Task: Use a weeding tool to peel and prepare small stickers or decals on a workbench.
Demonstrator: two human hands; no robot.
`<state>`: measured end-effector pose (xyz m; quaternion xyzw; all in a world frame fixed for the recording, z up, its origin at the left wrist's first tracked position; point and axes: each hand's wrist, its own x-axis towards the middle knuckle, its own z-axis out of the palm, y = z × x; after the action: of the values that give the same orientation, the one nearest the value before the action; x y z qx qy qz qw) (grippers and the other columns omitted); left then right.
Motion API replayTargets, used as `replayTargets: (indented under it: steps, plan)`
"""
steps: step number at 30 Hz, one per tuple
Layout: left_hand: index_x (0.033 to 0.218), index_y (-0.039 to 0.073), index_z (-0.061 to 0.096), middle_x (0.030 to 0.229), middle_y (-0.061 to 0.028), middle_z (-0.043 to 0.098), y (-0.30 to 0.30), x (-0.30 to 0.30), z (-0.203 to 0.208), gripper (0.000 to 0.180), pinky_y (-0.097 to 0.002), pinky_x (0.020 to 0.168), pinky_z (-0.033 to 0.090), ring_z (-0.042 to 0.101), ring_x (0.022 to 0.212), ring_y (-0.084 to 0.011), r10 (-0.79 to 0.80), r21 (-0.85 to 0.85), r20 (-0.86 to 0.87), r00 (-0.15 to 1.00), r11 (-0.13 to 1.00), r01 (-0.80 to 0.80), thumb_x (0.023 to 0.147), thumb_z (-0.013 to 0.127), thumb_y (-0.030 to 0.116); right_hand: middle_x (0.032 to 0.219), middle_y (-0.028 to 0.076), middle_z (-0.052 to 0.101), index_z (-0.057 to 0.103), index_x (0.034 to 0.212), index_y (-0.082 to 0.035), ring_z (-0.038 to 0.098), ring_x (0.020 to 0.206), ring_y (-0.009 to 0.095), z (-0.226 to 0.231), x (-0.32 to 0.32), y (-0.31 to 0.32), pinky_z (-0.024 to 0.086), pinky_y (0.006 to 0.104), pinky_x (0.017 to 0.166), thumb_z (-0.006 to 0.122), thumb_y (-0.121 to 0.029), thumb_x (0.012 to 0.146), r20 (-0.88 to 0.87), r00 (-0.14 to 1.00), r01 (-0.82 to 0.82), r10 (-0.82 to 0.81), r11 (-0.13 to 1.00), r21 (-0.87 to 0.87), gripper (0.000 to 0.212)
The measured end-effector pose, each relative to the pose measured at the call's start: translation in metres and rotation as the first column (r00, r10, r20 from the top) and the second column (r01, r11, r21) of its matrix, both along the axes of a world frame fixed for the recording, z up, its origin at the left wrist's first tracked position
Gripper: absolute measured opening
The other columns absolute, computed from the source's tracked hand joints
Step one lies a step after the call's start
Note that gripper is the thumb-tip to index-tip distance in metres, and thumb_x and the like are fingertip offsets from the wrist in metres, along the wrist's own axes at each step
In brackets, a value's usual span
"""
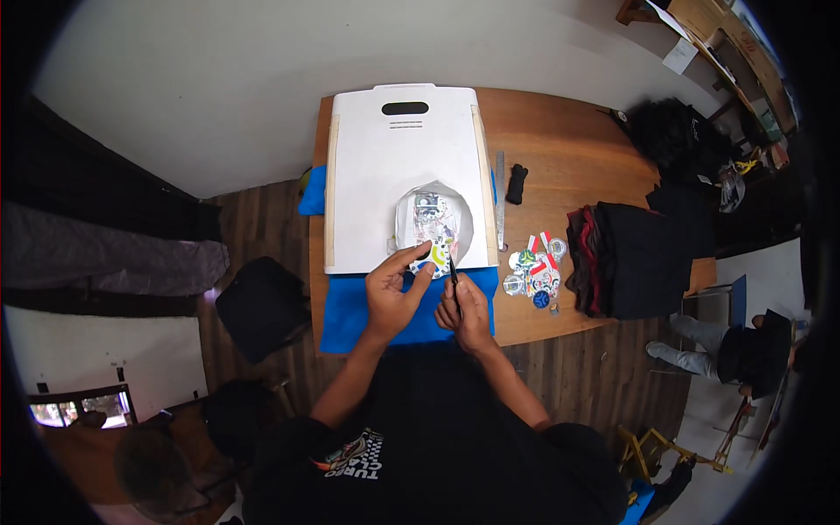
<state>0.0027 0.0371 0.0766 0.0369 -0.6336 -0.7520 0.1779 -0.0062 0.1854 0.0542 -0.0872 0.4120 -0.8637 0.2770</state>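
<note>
My left hand (395, 289) pinches a white sticker piece (435, 255) with yellow-green, blue and black print between thumb and fingers. Against its right edge is a slim black-handled tool (453, 273) that looks like scissors, gripped in my right hand (466, 313); my fingers cover most of its handle. Just beyond both hands, a round white container (466, 214) holds printed paper scraps (429, 208). It rests on the near part of a large white board (367, 166) with a slot at its far end.
To the right on the wooden table (560, 131) lie a pile of round stickers (535, 273), a metal ruler (500, 197), a small black object (517, 184) and folded dark clothes (643, 260). Blue cloth (346, 315) shows under the board. Another person (744, 354) is at far right.
</note>
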Motion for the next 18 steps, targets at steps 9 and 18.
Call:
replayTargets:
  steps: [9,18]
  plan:
    - [0.125,-0.011,0.061,0.119,-0.0178,0.065,-0.0001,0.0005,0.0017,0.037,-0.0262,0.094,0.048,0.061,0.109,-0.0157,-0.004,0.016,0.01,1.0,1.0,0.004,0.088,0.065,-0.012,0.052,-0.003,0.028,0.045,0.094,-0.009,0.021,0.04,0.007,-0.0022,-0.0001,-0.0002,0.021,0.0253,0.042,0.035,-0.04,0.108,-0.014,1.0,0.007,-0.007,0.999,0.042,0.035]
    - [0.125,-0.01,0.061,0.118,-0.0176,0.065,0.0002,0.0001,-0.0012,0.037,-0.026,0.094,0.049,0.061,0.109,-0.0155,-0.014,0.016,0.004,1.0,1.0,0.014,0.088,0.065,-0.012,0.053,-0.004,0.028,0.045,0.095,-0.006,0.021,0.041,0.006,0.0062,-0.002,-0.0016,0.021,0.0242,0.042,0.036,-0.03,0.109,-0.009,1.0,0.022,-0.022,0.999,-0.026,0.029]
